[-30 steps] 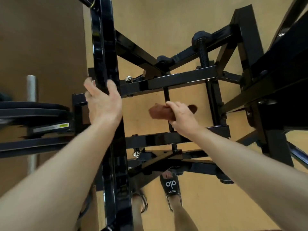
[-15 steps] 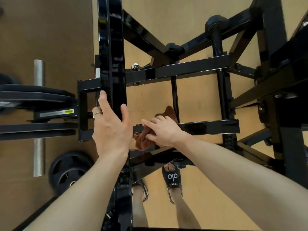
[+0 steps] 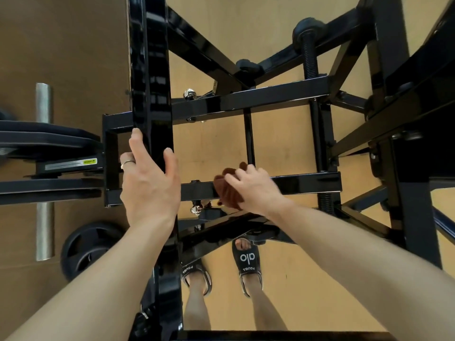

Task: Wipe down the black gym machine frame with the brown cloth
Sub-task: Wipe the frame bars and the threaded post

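Observation:
The black gym machine frame [image 3: 248, 100] fills the view, seen from above, with a glossy vertical post on the left and two horizontal crossbars. My left hand [image 3: 149, 183] grips the vertical post, thumb on its right side and fingers on its left. My right hand [image 3: 256, 190] presses the brown cloth [image 3: 226, 187] onto the lower crossbar [image 3: 307, 184], fingers curled over the cloth. Part of the cloth is hidden under my hand.
Black weight plates [image 3: 49, 141] sit on a steel bar [image 3: 44, 102] at the left, and a loose plate [image 3: 86, 247] lies on the floor. A threaded black rod [image 3: 309, 60] stands at the upper right. My sandalled feet [image 3: 247, 264] stand on the tan floor below the frame.
My right hand has slid the cloth to the right along the lower crossbar after coming down from the space above it. My left hand has slipped lower on the post.

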`<action>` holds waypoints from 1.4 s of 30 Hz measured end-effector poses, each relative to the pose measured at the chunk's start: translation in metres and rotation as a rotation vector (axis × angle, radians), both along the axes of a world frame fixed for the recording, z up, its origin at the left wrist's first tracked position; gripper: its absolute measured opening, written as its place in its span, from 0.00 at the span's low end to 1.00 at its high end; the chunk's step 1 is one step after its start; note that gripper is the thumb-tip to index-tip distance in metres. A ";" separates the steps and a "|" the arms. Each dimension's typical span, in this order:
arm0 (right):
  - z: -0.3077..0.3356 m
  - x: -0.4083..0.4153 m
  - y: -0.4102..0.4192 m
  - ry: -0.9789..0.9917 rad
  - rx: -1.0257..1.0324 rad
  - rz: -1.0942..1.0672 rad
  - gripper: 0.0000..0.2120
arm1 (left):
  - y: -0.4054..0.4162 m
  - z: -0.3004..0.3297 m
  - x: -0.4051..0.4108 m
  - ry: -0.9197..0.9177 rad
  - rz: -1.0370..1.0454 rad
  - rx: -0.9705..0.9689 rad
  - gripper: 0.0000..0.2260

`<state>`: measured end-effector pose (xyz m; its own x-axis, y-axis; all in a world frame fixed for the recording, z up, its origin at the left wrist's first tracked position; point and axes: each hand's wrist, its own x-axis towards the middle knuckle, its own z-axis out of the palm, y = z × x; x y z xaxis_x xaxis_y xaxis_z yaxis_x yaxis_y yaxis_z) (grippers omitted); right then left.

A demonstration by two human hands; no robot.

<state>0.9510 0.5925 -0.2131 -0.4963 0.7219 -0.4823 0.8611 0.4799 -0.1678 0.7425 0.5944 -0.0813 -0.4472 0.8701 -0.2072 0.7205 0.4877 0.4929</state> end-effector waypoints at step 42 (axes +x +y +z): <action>0.009 0.061 0.014 -0.210 0.082 0.344 0.31 | -0.001 -0.002 0.000 0.003 -0.018 0.007 0.25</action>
<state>1.0115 0.6068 -0.2042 -0.6121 0.5710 -0.5470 0.6595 0.7504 0.0453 0.7422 0.5935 -0.0836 -0.4322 0.8795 -0.1994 0.7304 0.4711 0.4945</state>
